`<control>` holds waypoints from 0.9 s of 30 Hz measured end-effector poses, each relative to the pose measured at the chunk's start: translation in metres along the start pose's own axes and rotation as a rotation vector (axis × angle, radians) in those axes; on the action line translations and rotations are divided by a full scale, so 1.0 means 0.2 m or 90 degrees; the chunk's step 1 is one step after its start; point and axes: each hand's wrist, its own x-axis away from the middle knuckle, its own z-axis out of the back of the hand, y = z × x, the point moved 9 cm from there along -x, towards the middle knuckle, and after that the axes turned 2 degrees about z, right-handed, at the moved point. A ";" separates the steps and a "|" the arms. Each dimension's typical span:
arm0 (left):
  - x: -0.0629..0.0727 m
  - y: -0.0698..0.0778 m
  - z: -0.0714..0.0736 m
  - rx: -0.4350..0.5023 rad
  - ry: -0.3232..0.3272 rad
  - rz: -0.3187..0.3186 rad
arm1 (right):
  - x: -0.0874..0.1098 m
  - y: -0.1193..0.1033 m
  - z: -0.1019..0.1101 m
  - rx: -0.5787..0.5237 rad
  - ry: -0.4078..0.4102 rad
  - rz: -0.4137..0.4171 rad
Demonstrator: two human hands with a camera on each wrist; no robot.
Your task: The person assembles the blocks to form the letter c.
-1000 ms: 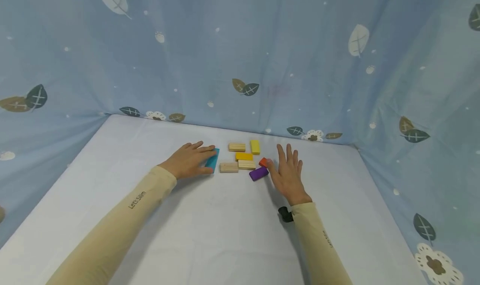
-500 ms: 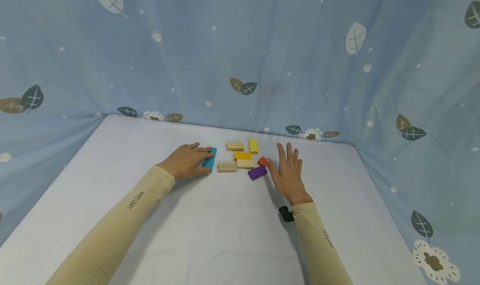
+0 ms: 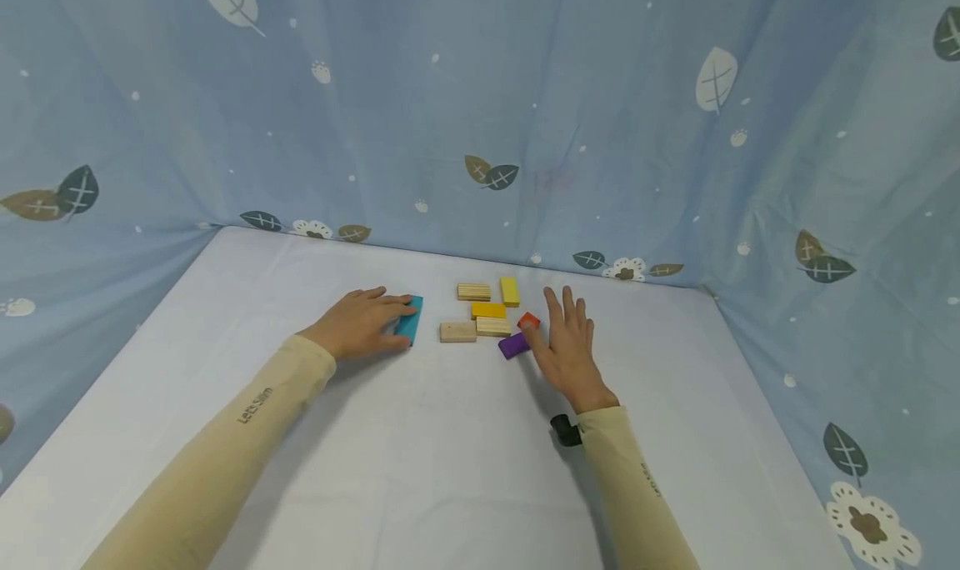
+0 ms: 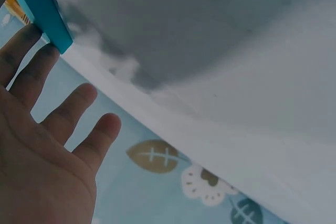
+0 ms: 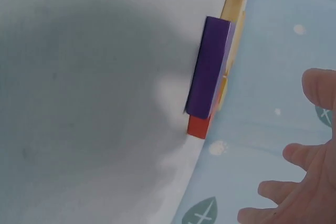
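My left hand (image 3: 356,324) grips a flat blue wooden block (image 3: 409,320), thumb at its near end and fingertips towards its far end. In the left wrist view the index and middle fingertips meet the blue block (image 4: 44,11), while the other two fingers stretch free. On the right side my right hand (image 3: 566,353) hovers with fingers straight and spread, holding nothing. Its thumb overlaps a purple block (image 3: 513,346) and a red block (image 3: 528,320) in the head view. In the right wrist view the purple block (image 5: 210,66) stands in front of the red one (image 5: 198,126), apart from the fingers.
Between the hands lie plain wooden blocks (image 3: 457,332), an orange block (image 3: 487,310) and a yellow block (image 3: 509,292). A white cloth (image 3: 420,453) covers the table; a blue leaf-patterned curtain (image 3: 420,120) borders its back and sides. A black device (image 3: 566,431) sits at my right wrist.
The left hand has shifted left with the blue block, widening the gap to the plain blocks. The right hand has drifted slightly left, its thumb now overlapping the purple block.
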 end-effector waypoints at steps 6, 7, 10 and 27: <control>0.05 -0.03 0.01 0.004 0.017 -0.004 | -0.02 -0.05 -0.03 -0.012 -0.019 0.032; 0.06 -0.03 0.01 0.004 0.020 -0.005 | -0.02 -0.06 -0.04 -0.014 -0.024 0.041; 0.09 -0.04 0.02 0.002 0.028 -0.012 | -0.03 -0.10 -0.06 -0.025 -0.040 0.072; 0.23 -0.12 0.03 0.007 0.047 -0.008 | -0.10 -0.50 -0.14 -0.037 -0.099 0.264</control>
